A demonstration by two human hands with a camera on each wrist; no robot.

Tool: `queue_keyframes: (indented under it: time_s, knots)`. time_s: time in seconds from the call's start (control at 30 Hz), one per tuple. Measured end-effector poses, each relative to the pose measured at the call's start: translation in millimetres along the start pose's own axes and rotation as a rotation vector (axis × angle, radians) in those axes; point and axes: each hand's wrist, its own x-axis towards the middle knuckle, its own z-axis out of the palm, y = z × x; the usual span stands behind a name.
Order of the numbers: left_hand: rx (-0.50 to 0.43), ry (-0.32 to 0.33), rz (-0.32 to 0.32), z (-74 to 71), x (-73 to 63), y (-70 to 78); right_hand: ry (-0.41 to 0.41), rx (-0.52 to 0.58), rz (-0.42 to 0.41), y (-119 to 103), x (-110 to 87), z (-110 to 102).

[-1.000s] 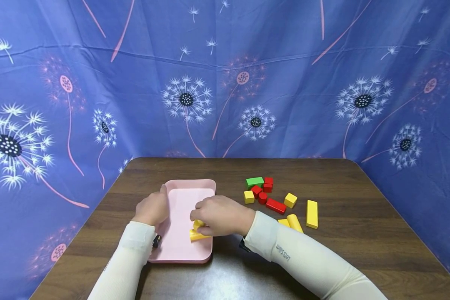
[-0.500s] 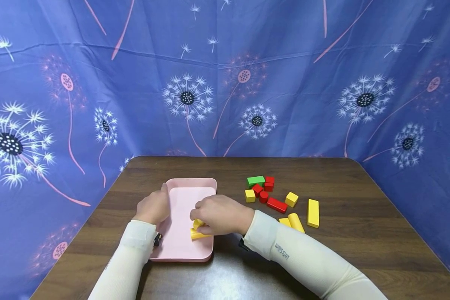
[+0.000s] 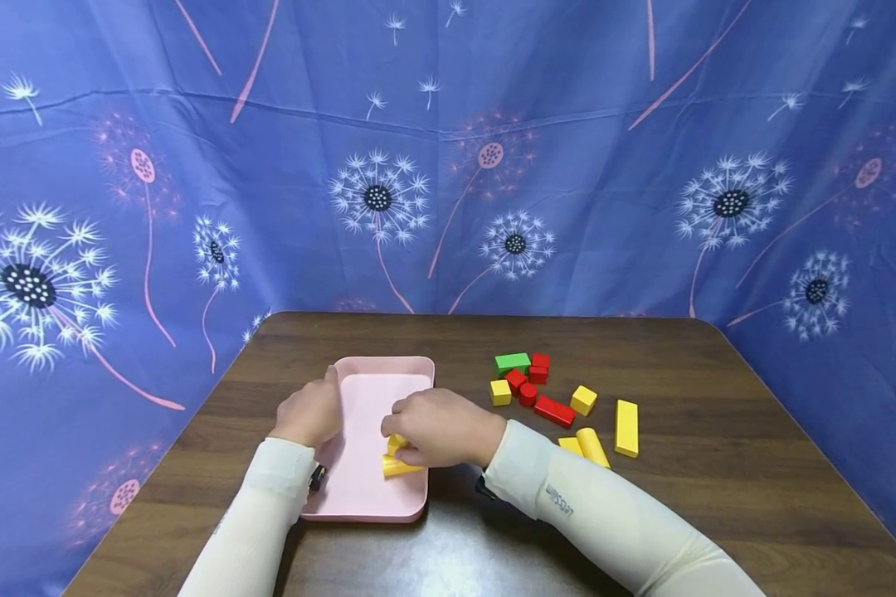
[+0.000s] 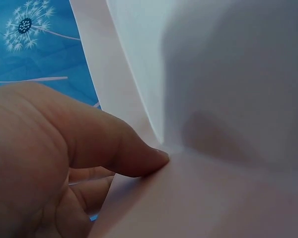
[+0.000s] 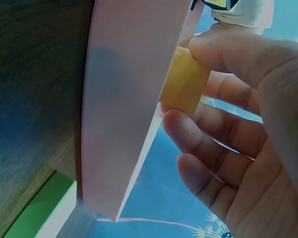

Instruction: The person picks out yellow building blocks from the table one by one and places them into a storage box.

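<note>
My left hand [image 3: 309, 412] grips the left wall of a pink tray [image 3: 366, 507]. In the left wrist view its thumb lies on the inside of the wall, with other fingers behind it outside. Over the tray's right side, my right hand [image 3: 439, 429] pinches a yellow block [image 5: 186, 82] between thumb and fingers. The tray's right wall hides part of that block in the right wrist view. A longer yellow block [image 3: 399, 466] lies just below the pinched one inside the tray, partly covered by the right hand in the head view.
Right of the tray lie a green block [image 3: 512, 362], several red blocks [image 3: 554, 410], yellow cubes [image 3: 584, 400], a yellow cylinder [image 3: 592, 448] and a long yellow block [image 3: 626, 428]. The wooden table [image 3: 717, 497] ends at a blue patterned cloth [image 3: 605, 166].
</note>
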Motion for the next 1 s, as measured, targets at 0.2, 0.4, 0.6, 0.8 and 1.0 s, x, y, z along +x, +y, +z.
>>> queue_keyframes:
  time_s: [0.2,0.4,0.6,0.8,1.0]
  knots:
    - [0.005,-0.005,0.008,1.3,0.1,-0.9,-0.011,0.019,0.037,0.4,0.5,2.1]
    - [0.006,-0.001,0.007,1.4,-0.3,-0.9,0.013,-0.001,0.055,2.7,2.3,2.9]
    - [0.008,0.003,0.005,0.5,0.0,-0.5,0.024,-0.010,0.066,4.6,4.1,3.5]
    - [0.010,0.008,0.009,0.4,0.4,-0.7,0.027,-0.017,0.075,5.3,6.0,5.5]
    - [0.005,0.007,0.005,0.4,1.2,-1.3,0.021,-0.021,0.072,6.6,7.0,9.3]
